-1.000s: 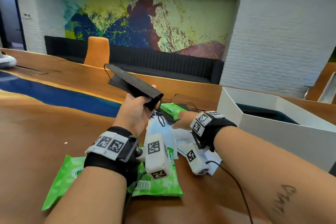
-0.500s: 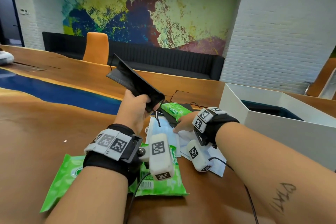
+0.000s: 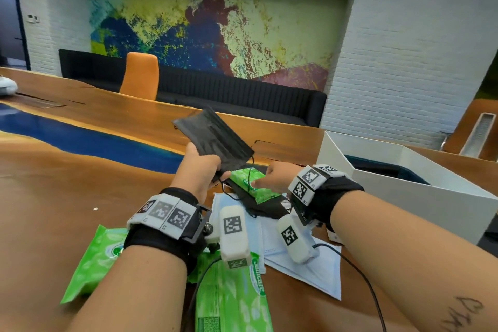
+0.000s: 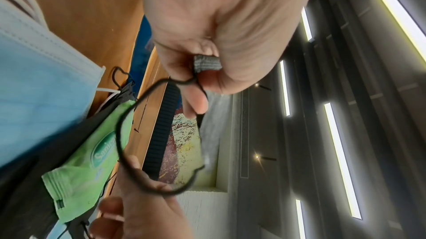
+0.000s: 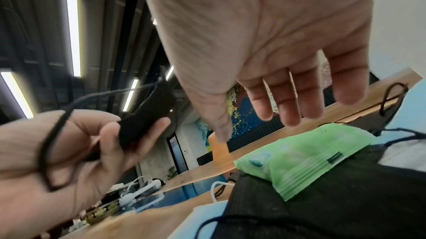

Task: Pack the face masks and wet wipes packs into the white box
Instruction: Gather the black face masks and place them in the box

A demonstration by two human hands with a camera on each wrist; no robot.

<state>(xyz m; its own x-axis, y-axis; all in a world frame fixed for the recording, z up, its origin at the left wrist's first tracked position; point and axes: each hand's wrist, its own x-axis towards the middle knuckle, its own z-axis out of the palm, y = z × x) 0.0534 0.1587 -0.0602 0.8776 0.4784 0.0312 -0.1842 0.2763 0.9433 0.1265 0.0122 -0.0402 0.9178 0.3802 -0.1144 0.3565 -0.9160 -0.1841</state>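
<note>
My left hand point(image 3: 200, 170) grips a black face mask point(image 3: 213, 140) by one end, raised above the table; its ear loop point(image 4: 129, 133) dangles free. My right hand point(image 3: 272, 176) hovers open just over a small green wet wipes pack point(image 3: 250, 180), fingers straight in the right wrist view point(image 5: 288, 97). That pack point(image 5: 299, 157) lies on another black mask point(image 3: 269, 207). Blue masks point(image 3: 304, 264) are spread beneath. Two larger green wipes packs point(image 3: 94, 261) point(image 3: 231, 302) lie near me. The white box point(image 3: 398, 197) stands open at the right.
The long wooden table point(image 3: 54, 210) has a blue resin strip point(image 3: 89, 140) running across its left side. An orange chair point(image 3: 140, 75) and a black sofa point(image 3: 242, 91) stand behind it. A black cable point(image 3: 369, 286) trails from my right wrist.
My left hand has turned the black mask so its flat side faces me. My right hand has lifted slightly off the pile and now hovers over the small green pack.
</note>
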